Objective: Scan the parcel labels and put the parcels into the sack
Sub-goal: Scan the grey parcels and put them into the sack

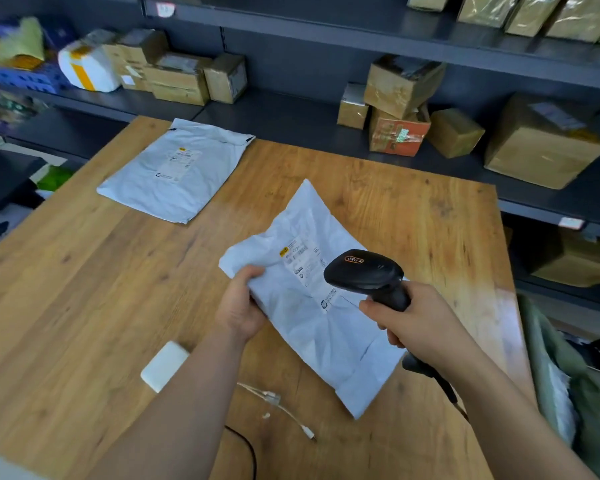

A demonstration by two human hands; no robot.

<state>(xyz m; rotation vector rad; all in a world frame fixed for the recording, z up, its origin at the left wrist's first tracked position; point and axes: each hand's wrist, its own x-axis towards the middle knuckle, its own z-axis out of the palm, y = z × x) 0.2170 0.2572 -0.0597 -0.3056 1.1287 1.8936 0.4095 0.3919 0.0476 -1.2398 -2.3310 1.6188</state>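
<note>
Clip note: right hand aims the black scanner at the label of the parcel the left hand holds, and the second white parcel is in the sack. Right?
One slip: the head view shows the second white parcel lying flat on the table, not in the sack. The right hand does aim the black scanner at the label of the parcel the left hand holds.

Both bare forearms reach forward from the lower edge of the view, with the elbows out of frame. Left grip (241,303): thumb on top of the parcel (309,327) edge, fingers hidden beneath, pinching it. Right grip (420,320): fingers wrapped round the scanner (364,271) handle, index finger foremost, wrist turned inward.
</note>
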